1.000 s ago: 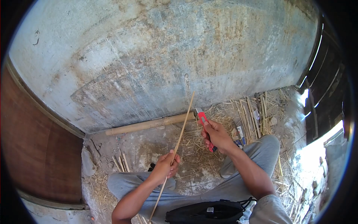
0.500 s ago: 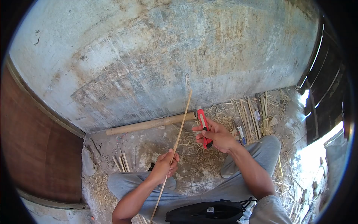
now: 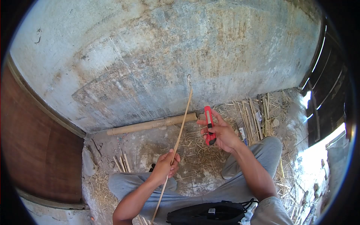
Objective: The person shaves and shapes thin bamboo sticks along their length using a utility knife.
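From my end I can read no lettering — the pale label point(image 3: 211, 211) on the black bag point(image 3: 189, 215) is too small

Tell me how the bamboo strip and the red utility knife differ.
The bamboo strip is long and slender, while the red utility knife is much shorter and chunkier. The strip is plain pale tan; the knife is red with black parts. The left hand holds the strip, the right hand the knife. Both are narrow, hand-held things.
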Motion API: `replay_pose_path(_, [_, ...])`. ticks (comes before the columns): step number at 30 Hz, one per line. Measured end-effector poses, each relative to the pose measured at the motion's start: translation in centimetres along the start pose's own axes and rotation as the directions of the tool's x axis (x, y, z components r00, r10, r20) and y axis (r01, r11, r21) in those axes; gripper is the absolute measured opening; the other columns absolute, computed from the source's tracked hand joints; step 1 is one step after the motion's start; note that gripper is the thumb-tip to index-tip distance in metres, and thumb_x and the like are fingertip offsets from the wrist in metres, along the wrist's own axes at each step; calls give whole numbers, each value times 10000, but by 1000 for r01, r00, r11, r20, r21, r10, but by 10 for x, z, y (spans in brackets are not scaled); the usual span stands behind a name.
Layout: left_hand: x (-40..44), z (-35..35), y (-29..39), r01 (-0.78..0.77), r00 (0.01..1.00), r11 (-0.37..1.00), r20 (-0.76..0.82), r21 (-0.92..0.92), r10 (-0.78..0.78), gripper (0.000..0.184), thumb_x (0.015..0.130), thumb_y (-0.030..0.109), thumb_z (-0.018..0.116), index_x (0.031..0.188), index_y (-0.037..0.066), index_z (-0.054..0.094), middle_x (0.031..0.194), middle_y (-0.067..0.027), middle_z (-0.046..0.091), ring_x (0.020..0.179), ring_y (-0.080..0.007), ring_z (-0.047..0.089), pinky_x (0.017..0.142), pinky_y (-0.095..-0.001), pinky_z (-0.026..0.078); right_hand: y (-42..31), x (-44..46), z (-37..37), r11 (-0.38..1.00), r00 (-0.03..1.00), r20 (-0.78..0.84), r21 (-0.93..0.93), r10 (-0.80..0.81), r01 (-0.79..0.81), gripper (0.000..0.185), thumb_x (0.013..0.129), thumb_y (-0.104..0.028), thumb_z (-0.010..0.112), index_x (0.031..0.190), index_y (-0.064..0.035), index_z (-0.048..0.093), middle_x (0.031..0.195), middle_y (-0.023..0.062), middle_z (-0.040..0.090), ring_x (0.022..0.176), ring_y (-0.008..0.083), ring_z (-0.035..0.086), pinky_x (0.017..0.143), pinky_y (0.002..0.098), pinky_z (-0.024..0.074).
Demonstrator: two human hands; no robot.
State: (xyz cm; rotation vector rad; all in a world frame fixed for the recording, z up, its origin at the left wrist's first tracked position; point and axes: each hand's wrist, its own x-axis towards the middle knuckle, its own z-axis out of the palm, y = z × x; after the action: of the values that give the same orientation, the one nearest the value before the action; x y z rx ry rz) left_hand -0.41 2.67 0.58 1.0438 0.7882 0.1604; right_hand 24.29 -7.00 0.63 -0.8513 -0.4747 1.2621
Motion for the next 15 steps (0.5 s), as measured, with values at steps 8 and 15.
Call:
replay_pose_path(8, [1,-1,-1,-4,1000,1000,-6,4,4,447,1068,429,323,880,69,509,530,45,320,385,-67,294,350,-241,239,11,2,-2,968,991,33,-212,-128,133,567,978,50,458,1492,-130,302,1340,185,517,1070,254,624,919,384,546])
replay_pose_path(15, [0,-1,-1,-11,1000,1000,-14,13,11,448,1067,434,326,877,72,508,531,46,319,387,-65,298,351,-237,241,8,3,-1,939,997,44,-334,-71,82,338,993,21,466,1329,-18,480,1217,113,573,1017,216,639,904,365,551])
